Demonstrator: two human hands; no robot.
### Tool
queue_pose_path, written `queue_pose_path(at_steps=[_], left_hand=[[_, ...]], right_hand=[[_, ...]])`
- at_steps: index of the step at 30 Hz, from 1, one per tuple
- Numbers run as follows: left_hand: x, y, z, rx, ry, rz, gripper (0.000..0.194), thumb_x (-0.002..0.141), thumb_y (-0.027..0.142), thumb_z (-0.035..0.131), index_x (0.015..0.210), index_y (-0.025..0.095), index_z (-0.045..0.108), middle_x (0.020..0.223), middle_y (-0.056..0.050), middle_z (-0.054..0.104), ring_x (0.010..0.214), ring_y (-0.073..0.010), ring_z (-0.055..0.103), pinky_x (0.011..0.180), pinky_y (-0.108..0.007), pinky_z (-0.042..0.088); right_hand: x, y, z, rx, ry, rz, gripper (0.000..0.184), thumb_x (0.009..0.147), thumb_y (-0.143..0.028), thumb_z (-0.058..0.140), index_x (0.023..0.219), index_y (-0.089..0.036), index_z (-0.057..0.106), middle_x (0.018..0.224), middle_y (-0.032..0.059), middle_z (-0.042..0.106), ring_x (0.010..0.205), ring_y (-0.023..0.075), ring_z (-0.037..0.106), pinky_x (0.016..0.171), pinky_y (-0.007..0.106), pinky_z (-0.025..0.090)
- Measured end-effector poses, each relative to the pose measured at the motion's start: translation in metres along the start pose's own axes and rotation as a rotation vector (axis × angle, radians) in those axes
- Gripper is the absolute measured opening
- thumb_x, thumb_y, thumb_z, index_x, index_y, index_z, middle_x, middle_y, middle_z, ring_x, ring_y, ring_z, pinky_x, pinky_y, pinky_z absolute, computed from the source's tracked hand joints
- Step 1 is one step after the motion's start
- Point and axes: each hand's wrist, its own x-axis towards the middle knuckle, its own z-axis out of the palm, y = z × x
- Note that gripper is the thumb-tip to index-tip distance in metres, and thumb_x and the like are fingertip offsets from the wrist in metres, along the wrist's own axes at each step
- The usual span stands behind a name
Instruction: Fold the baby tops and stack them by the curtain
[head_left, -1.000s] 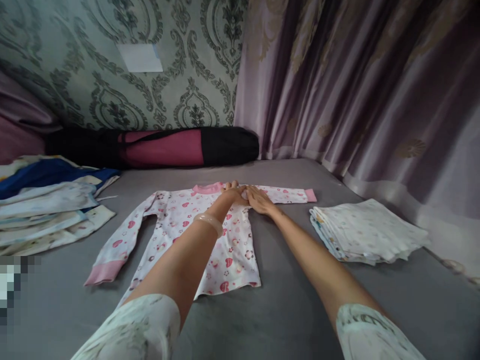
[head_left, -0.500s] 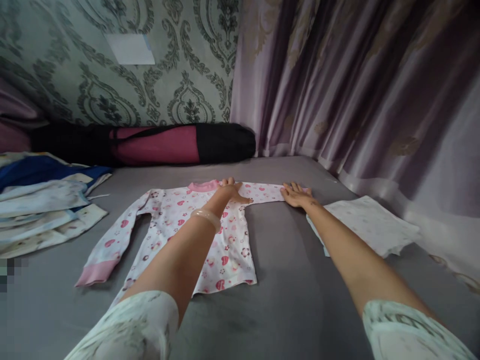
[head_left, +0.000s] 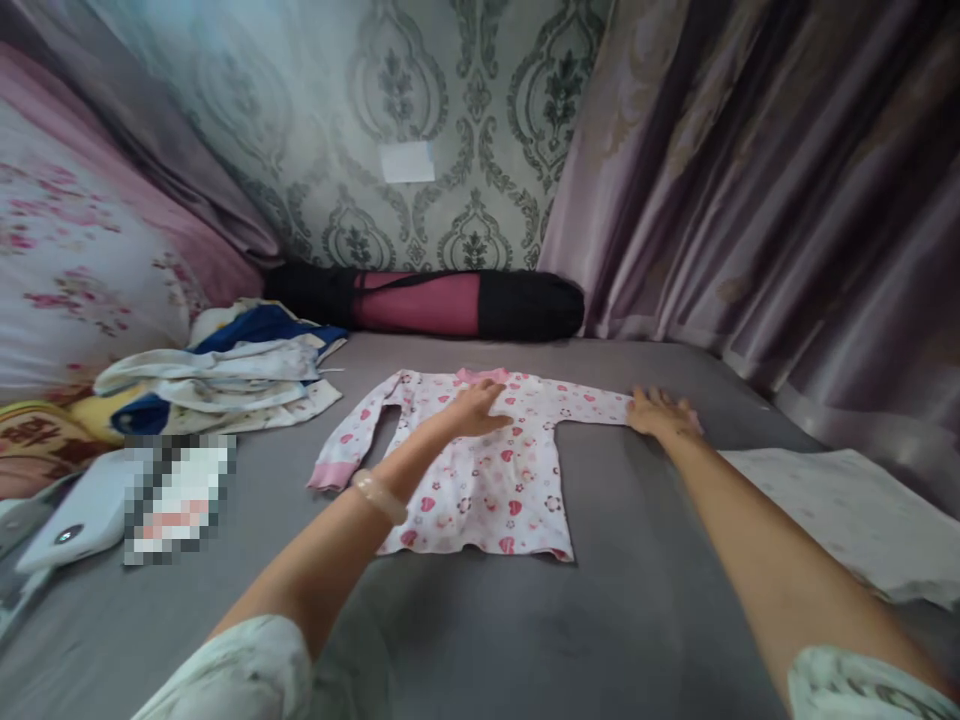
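Note:
A white long-sleeved child's top [head_left: 480,490] with pink hearts, flowers, a pink collar and pink cuffs lies spread on the grey bed sheet [head_left: 600,620]. My left hand [head_left: 481,408], a pale bangle on its wrist, is over the upper chest just below the collar, fingers apart; whether it presses the cloth I cannot tell. My right hand [head_left: 661,412] rests flat on the end of the right-hand sleeve, fingers spread, covering most of that cuff. The other sleeve slants down to the left, its pink cuff [head_left: 332,475] in sight.
Folded white cloth [head_left: 847,510] lies at the right. At the left are a pile of clothes [head_left: 225,375], a white device [head_left: 90,505] and a pixelated patch. A long black-and-pink bag [head_left: 420,303] lies along the wall, with curtains [head_left: 675,200] to the right.
The view has swung left, bringing in the floral cloth and white device. My left hand has shifted across the top toward its middle. My right hand stays on the sleeve end.

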Motion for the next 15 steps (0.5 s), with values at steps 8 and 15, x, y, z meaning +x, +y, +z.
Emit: queue_pose_path(at_steps=[8, 15], left_hand=[[-0.149, -0.106, -0.059, 0.091, 0.215, -0.482, 0.038, 0.080, 0.048, 0.051, 0.107, 0.024, 0.061, 0.094, -0.007, 0.069, 0.085, -0.0250, 0.064, 0.078, -0.038, 0.053], [-0.205, -0.116, -0.080, -0.040, 0.080, -0.788, 0.046, 0.078, 0.053, 0.051, 0.107, 0.017, 0.060, 0.091, -0.013, 0.066, 0.087, -0.0301, 0.064, 0.074, -0.039, 0.050]], right_hand=[[-0.058, -0.168, -0.012, 0.206, 0.138, -0.594, 0.052, 0.095, -0.021, 0.026, 0.145, -0.012, 0.036, 0.151, 0.0148, 0.036, 0.141, 0.0222, 0.028, 0.115, 0.043, 0.016], [-0.058, -0.237, 0.003, 0.307, -0.031, -0.329, 0.067, 0.097, -0.052, 0.013, 0.153, -0.016, 0.017, 0.161, 0.0107, 0.004, 0.145, 0.0336, 0.003, 0.112, 0.060, 0.007]])
